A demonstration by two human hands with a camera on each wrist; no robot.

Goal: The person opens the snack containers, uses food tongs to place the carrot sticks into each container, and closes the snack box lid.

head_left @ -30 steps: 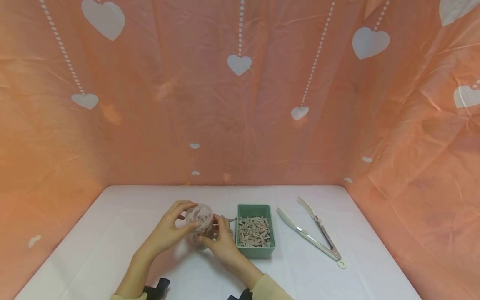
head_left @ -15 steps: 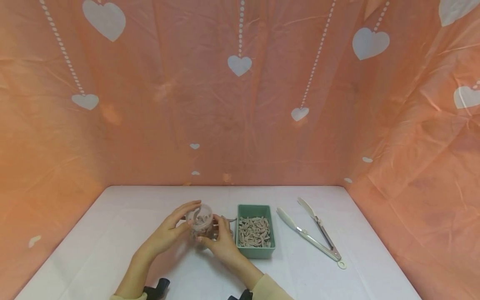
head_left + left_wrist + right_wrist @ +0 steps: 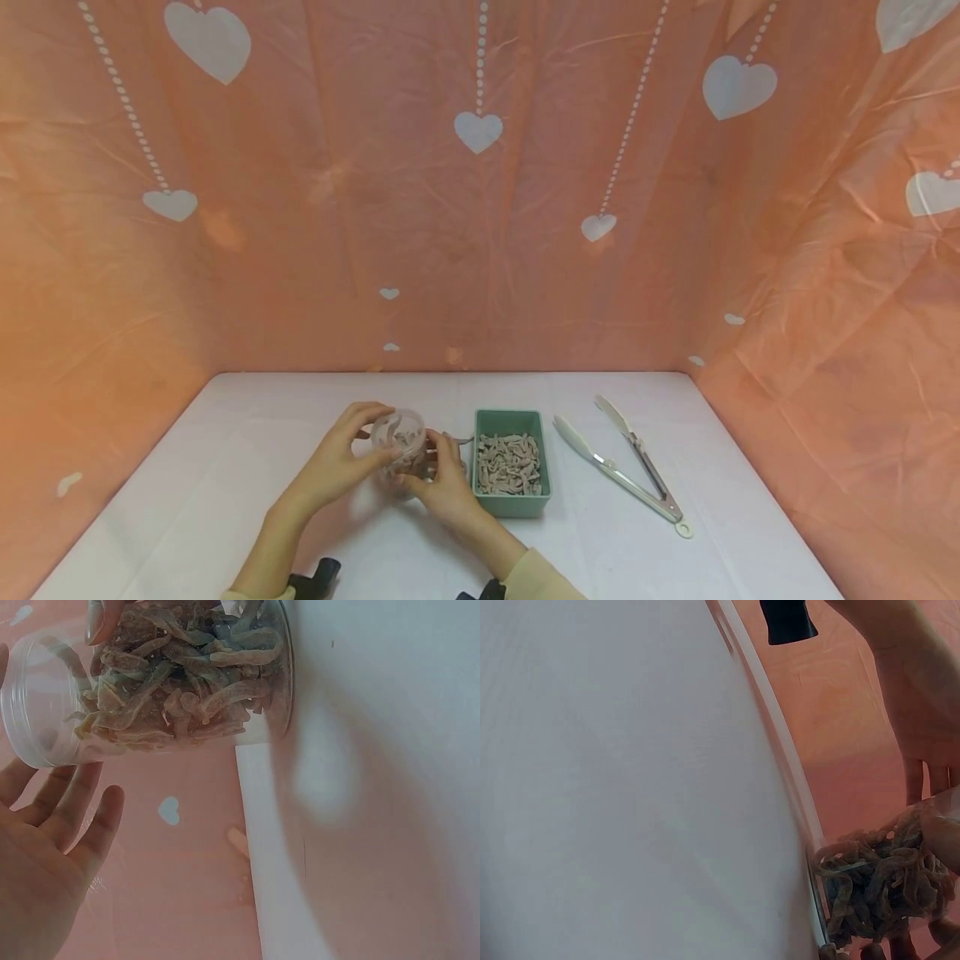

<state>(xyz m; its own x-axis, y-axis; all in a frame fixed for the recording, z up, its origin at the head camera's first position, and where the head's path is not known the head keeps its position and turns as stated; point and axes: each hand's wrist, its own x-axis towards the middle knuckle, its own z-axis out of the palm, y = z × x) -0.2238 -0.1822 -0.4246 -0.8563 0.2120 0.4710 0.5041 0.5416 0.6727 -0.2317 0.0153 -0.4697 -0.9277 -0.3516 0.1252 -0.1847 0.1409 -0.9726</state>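
Note:
A clear plastic jar (image 3: pixel 409 460) of wrinkled grey-brown dried strips (image 3: pixel 187 682) stands upright on the white table. My left hand (image 3: pixel 347 458) has its fingers and thumb around the jar's clear lid (image 3: pixel 37 705) from the left. From the right, my right hand (image 3: pixel 444 485) grips the jar body lower down, and its fingers wrap partly out of sight. In the right wrist view, the left thumb (image 3: pixel 941 832) lies at the jar's upper end. One strip leans up inside near the lid.
Right of the hands sits a green rectangular tub (image 3: pixel 512 505) full of similar strips. Farther right, metal tongs (image 3: pixel 637 483) with pale tips lie spread. A thin grey piece (image 3: pixel 463 439) shows between right hand and tub. A pinkish-orange curtain (image 3: pixel 480 250) with white hearts encloses the table.
My left fingers shift around the lid's rim and then come back to about where they were. The right hand and jar stay in place.

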